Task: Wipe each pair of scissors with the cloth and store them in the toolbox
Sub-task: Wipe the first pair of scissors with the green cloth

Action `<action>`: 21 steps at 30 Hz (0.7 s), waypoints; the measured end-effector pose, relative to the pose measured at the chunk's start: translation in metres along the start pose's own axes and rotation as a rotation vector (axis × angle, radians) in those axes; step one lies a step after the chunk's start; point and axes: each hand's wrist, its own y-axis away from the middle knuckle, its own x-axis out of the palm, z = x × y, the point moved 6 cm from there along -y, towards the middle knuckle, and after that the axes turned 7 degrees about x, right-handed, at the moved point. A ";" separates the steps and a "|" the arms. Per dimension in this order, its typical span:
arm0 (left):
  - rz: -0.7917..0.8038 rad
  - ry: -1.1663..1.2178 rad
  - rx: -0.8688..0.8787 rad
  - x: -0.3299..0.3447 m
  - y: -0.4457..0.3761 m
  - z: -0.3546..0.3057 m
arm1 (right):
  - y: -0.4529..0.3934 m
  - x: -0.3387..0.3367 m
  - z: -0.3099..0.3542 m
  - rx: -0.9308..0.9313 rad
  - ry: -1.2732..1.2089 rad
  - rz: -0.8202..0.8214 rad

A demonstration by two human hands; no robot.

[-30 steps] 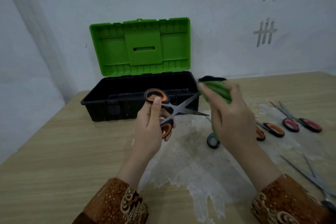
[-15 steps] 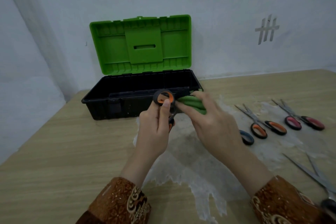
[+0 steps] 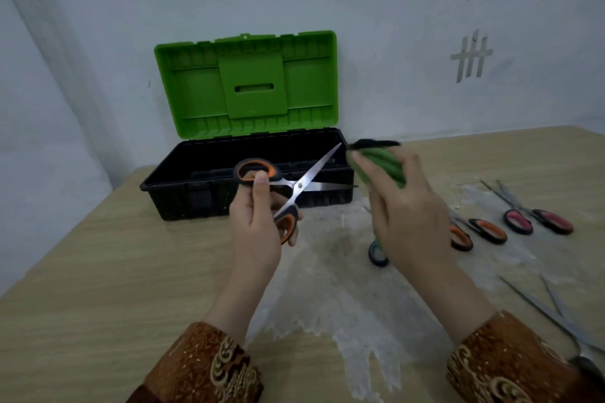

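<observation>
Up in front of the black toolbox (image 3: 183, 196), the orange-handled scissors (image 3: 288, 190) are held in the air with their blades spread in a V, one tip reaching over the box's front rim toward the green cloth (image 3: 383, 167). The left hand (image 3: 258, 226) grips them by the handles, back of the hand to the camera, thumb lying up against the upper orange loop and fingers curled round the lower one. The right hand (image 3: 409, 216) is raised just right of the blades, wrist bent, fingers and thumb bunched round the cloth, which stands just clear of the upper blade tip. The toolbox sits on the wooden table (image 3: 98, 288) with its green lid (image 3: 248, 85) upright against the wall. On the table to the right lie another orange-handled pair (image 3: 478, 229) and a pink-handled pair (image 3: 537, 219), and long blades (image 3: 553, 314) near the right sleeve.
</observation>
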 end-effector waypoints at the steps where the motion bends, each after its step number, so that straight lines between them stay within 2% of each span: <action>1: -0.023 0.027 -0.030 -0.001 0.000 0.002 | 0.004 0.003 0.011 -0.075 -0.013 0.019; 4: -0.077 0.123 -0.111 -0.002 0.000 0.007 | 0.019 0.015 0.035 -0.245 0.042 0.070; 7: -0.132 0.206 -0.173 -0.005 -0.002 0.010 | 0.016 0.022 0.027 -0.155 0.088 0.094; 11: -0.145 0.211 -0.159 -0.009 -0.004 0.009 | 0.010 0.020 -0.002 0.019 0.113 0.077; 16: -0.032 -0.041 0.009 -0.006 -0.002 -0.003 | 0.005 0.009 -0.021 0.150 0.026 0.064; 19: 0.099 -0.467 0.286 -0.004 0.000 -0.012 | 0.001 0.005 -0.027 0.307 -0.172 0.111; 21: 0.168 -0.689 0.351 0.000 0.003 -0.011 | 0.001 0.007 -0.025 0.362 -0.313 0.206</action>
